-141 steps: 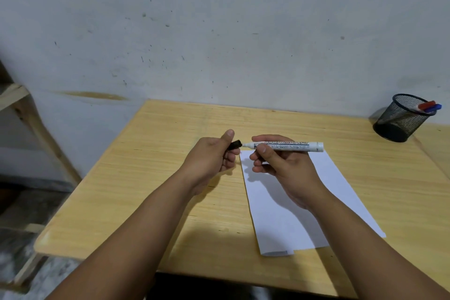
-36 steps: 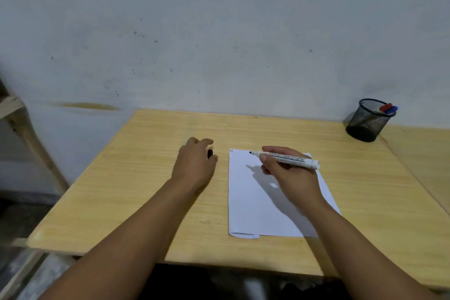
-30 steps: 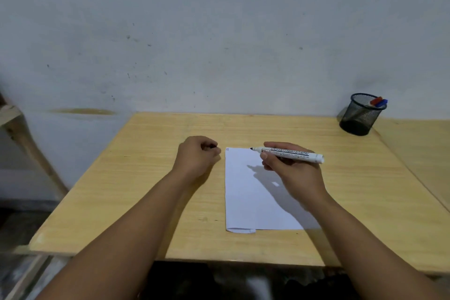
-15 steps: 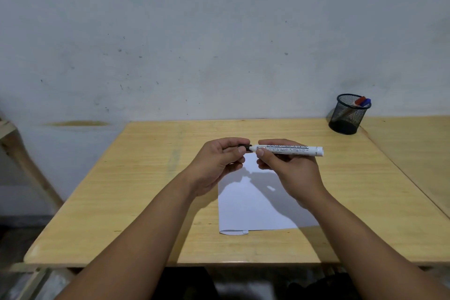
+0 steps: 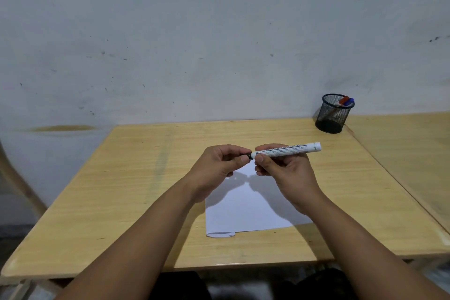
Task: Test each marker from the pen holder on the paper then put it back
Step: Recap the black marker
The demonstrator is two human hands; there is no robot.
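Note:
My right hand (image 5: 282, 173) grips a white marker (image 5: 289, 148) held level above the table, its back end pointing right. My left hand (image 5: 216, 168) is closed around the black cap (image 5: 248, 155), which meets the marker's tip end; most of the cap is hidden in my fingers. A white sheet of paper (image 5: 246, 209) lies on the table under both hands, its near left corner curled. The black mesh pen holder (image 5: 333, 114) stands at the far right corner with a red marker (image 5: 343, 100) and a blue marker (image 5: 349, 102) sticking out.
The wooden table (image 5: 121, 178) has its front edge close to me. A second wooden surface (image 5: 409, 148) adjoins it on the right. A grey wall rises behind. A wooden frame piece (image 5: 14, 178) shows at the far left.
My left hand rose from the table with the cap and came to the marker's tip. My right hand lifted the marker off the paper. The camera view shifted right.

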